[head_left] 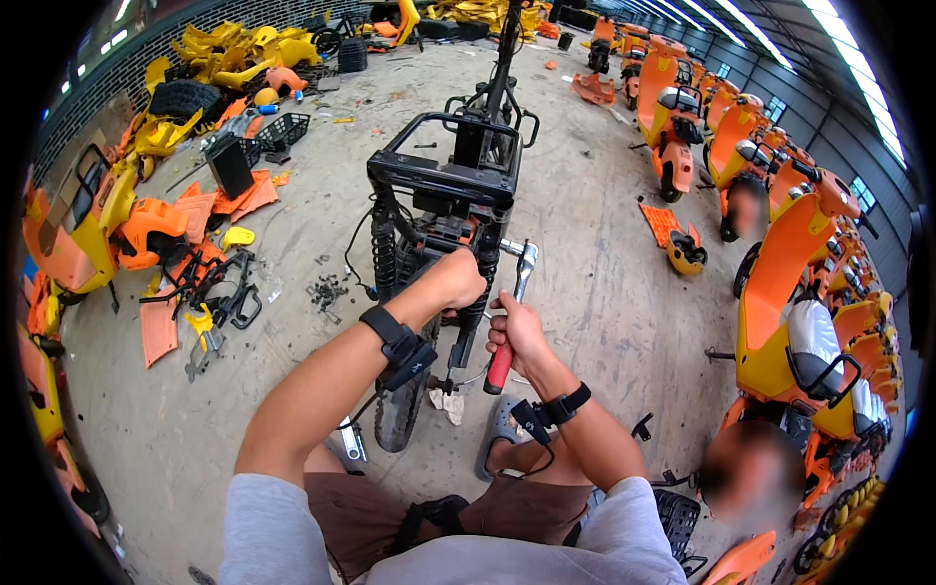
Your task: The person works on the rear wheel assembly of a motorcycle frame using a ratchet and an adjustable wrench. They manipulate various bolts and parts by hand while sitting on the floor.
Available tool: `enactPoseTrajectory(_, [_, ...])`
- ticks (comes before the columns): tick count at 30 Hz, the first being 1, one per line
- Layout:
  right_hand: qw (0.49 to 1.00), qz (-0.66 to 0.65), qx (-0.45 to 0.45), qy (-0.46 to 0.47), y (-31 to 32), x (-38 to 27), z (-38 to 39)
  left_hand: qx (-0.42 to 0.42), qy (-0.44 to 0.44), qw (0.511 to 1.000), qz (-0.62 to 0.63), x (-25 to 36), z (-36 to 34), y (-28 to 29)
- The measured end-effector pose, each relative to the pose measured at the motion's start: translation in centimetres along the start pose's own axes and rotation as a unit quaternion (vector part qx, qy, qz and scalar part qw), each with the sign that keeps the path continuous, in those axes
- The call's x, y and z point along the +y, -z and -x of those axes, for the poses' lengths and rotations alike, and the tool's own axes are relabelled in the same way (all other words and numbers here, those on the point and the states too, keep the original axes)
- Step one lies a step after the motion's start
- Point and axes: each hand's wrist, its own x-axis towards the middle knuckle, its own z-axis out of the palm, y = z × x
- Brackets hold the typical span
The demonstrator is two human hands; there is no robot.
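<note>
A stripped black scooter frame (444,171) stands before me with its rear wheel (395,414) toward me and a coil shock absorber (383,249) on its left side. My right hand (520,331) is wrapped round the red handle of a ratchet wrench (525,278). The wrench's head is up, and its silver socket end points left to the frame's right side, beside the other shock absorber. My left hand (460,280) is closed by that shock absorber, at the back of the frame. Its fingertips are hidden, so whatever it grips does not show.
Small dark fasteners (329,292) lie in a cluster on the floor left of the frame. Orange panels (255,193) and a black crate (283,132) lie beyond them. Orange and yellow scooters (795,283) line the right side. A rounded yellow part (686,255) rests on the floor there.
</note>
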Motion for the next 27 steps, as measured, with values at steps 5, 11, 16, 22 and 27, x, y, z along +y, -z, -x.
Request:
enactPoseTrajectory(5, [0.999,0.023,0.011,0.045,0.5,0.6,-0.8,0.001,0.014,1.000,-0.002,0.2,-0.1,0.3])
enactPoseTrajectory(11, [0.994,0.096,0.020,0.047,0.3,-1.5,-0.5,0.021,-0.007,0.999,-0.035,-0.5,-0.8,0.4])
enactPoseTrajectory(16, [0.991,0.123,0.048,0.037,0.2,-1.6,-0.5,0.006,-0.011,0.999,-0.031,0.3,-0.3,0.4])
enactPoseTrajectory(22, [0.985,0.132,0.069,0.082,0.3,0.7,-0.9,-0.010,-0.020,1.000,0.004,-0.1,-0.2,0.0])
enactPoseTrajectory(27, [0.982,0.138,0.075,0.105,0.5,1.6,-1.2,-0.012,-0.001,1.000,-0.020,-0.5,-0.2,-0.3])
